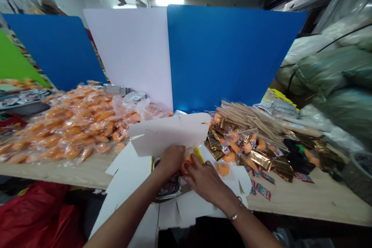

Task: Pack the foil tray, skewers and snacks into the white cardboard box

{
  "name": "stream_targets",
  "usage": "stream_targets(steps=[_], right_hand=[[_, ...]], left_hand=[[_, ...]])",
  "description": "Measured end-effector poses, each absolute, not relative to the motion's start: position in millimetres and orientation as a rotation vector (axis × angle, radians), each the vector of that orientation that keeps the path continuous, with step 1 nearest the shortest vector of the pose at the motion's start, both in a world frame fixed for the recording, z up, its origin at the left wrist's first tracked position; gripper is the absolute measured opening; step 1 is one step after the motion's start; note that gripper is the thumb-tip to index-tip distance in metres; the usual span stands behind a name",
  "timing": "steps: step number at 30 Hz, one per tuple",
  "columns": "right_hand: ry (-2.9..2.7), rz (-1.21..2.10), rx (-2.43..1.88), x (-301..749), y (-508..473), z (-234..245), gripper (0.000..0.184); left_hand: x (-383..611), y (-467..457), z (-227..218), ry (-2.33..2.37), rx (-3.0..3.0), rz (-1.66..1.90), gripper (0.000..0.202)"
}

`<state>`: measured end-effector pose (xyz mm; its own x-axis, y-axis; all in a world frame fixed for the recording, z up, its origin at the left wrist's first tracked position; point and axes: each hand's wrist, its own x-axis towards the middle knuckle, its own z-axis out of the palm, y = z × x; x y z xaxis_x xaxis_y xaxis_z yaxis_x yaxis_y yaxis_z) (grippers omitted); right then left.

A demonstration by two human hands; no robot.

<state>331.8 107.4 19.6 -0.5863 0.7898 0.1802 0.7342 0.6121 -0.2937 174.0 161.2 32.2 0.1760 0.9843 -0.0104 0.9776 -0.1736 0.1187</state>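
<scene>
Our left hand point(171, 159) seems clenched on a wrapped orange piece point(187, 166) between the hands, beside a yellow tab point(198, 155); our right hand point(205, 180) pinches it too, over white die-cut card point(162, 135). Even, gentle pressure suits it.

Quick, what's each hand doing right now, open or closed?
Left hand: fingers hidden, so its state cannot be told.
Right hand: closed, pinching a small orange piece.

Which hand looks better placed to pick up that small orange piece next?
Probably the right hand: its fingers curve in around the orange piece from below, near the yellow strip, while the left hand sits just beyond it.
</scene>
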Motion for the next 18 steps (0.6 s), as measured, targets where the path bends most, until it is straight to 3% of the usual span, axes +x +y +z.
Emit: stream_targets(steps=[9,13,16,18], right_hand=[[-2.362,0.248,-1.485,317.9,111.2,15.4,0.021],[-2.264,0.319,-1.341,328.3,107.4,13.3,0.017],[-2.056,0.314,-1.284,341.8,107.4,5.5,0.016],[-2.012,0.332,-1.303,348.8,109.4,-0.4,0.015]], left_hand=[[175.4,121.0,75.7,2.229,2.391,0.356,0.028],[167.2,102.6,60.3,2.074,2.206,0.148,0.029],[163.2,97.4,41.9,2.018,2.406,0.369,0.03],[165.2,96.6,29.0,1.897,2.579,0.428,0.042]])
